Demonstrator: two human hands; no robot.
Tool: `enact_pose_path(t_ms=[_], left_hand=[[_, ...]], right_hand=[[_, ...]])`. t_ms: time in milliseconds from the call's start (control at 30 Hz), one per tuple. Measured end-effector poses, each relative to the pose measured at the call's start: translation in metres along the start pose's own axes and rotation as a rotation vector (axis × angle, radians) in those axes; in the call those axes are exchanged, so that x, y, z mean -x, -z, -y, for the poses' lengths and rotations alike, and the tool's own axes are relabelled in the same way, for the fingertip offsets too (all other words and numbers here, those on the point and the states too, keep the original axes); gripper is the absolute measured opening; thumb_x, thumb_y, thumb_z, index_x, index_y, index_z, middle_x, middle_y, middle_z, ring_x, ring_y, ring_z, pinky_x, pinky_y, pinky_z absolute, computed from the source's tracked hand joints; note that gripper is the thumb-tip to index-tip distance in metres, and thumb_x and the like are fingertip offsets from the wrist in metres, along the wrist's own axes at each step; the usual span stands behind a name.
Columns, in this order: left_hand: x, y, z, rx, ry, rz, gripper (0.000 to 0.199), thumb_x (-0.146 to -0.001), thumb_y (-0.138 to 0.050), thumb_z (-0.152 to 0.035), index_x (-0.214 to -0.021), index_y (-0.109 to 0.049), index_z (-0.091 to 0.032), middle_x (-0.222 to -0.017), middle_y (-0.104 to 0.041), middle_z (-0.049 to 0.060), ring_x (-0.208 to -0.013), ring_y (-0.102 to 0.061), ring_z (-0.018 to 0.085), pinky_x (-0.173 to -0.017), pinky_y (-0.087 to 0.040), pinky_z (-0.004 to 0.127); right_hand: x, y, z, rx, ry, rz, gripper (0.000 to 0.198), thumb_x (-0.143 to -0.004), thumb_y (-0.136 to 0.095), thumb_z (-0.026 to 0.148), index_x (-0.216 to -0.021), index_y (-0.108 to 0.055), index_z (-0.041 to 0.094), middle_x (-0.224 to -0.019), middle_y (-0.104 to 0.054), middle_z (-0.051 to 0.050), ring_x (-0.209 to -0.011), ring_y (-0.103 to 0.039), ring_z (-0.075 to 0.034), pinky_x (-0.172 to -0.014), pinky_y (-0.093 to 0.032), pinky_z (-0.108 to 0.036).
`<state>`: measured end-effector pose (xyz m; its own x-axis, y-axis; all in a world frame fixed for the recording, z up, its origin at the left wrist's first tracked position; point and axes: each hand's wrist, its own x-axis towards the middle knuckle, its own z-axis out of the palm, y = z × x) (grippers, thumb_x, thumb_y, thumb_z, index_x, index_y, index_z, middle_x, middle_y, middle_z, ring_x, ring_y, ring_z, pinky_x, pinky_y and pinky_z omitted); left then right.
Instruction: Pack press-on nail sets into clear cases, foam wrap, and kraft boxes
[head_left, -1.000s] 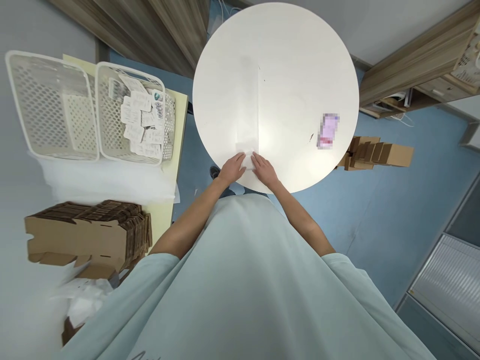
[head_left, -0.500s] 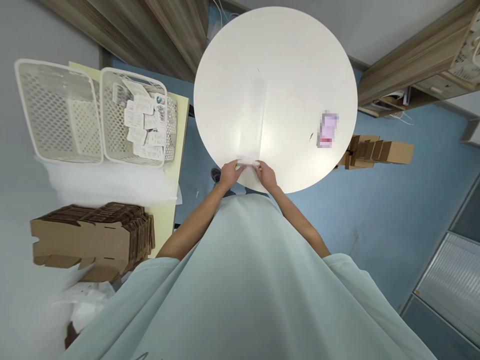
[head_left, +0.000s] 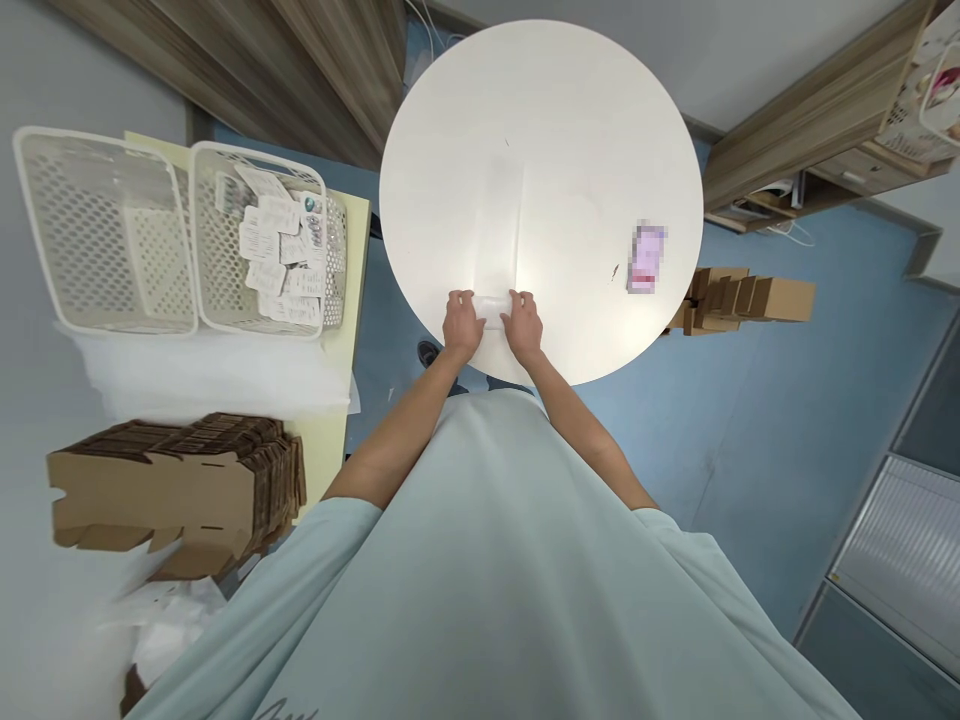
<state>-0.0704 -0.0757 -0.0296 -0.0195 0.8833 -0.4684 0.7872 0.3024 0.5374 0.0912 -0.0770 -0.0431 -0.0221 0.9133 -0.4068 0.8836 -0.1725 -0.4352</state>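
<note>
A long strip of translucent white wrapping film (head_left: 498, 220) lies flat on the round white table (head_left: 585, 110), running away from me. Its near end is rolled into a small whitish bundle (head_left: 493, 310), and whatever is inside cannot be made out. My left hand (head_left: 463, 325) grips the left end of this bundle with curled fingers. At the opposite end, my right hand (head_left: 523, 325) holds it the same way, thumb on the near side. Both hands rest close to the table's front edge.
A purplish blurred item (head_left: 646, 258) lies on the table's right side. To the left, a yellow table (head_left: 339, 385) carries a basket of packets (head_left: 259, 240), another basket (head_left: 105, 230), white sheets (head_left: 217, 375) and flattened cardboard boxes (head_left: 157, 490). Cardboard boxes (head_left: 780, 298) stand at right.
Both hands have moved forward, away from my body, with the rolled bundle between them. Less of the flat strip stretches out ahead. The view has shifted slightly.
</note>
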Motion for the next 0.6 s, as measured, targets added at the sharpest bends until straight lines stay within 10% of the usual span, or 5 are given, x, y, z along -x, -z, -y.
enact_pose_path(t_ms=[300, 600], left_hand=[[0.0, 0.003, 0.007, -0.116, -0.349, 0.24, 0.062, -0.107, -0.04, -0.014, -0.167, -0.05, -0.003, -0.179, -0.043, 0.022, -0.17, -0.037, 0.032, -0.142, -0.029, 0.048], [0.059, -0.006, 0.051, -0.119, -0.46, 0.335, 0.08, -0.095, -0.069, -0.029, -0.169, -0.046, -0.009, -0.181, -0.039, 0.021, -0.17, -0.037, 0.033, -0.141, -0.029, 0.052]], right_hand=[[0.022, 0.004, -0.008, 0.134, 0.337, 0.151, 0.061, -0.114, -0.049, 0.02, -0.174, -0.044, 0.011, -0.185, -0.035, -0.017, -0.175, -0.029, -0.028, -0.139, -0.038, -0.048], [0.087, -0.01, -0.032, 0.064, 0.445, 0.235, 0.062, -0.116, -0.046, 0.03, -0.174, -0.042, 0.009, -0.183, -0.035, -0.019, -0.174, -0.03, -0.029, -0.14, -0.038, -0.05]])
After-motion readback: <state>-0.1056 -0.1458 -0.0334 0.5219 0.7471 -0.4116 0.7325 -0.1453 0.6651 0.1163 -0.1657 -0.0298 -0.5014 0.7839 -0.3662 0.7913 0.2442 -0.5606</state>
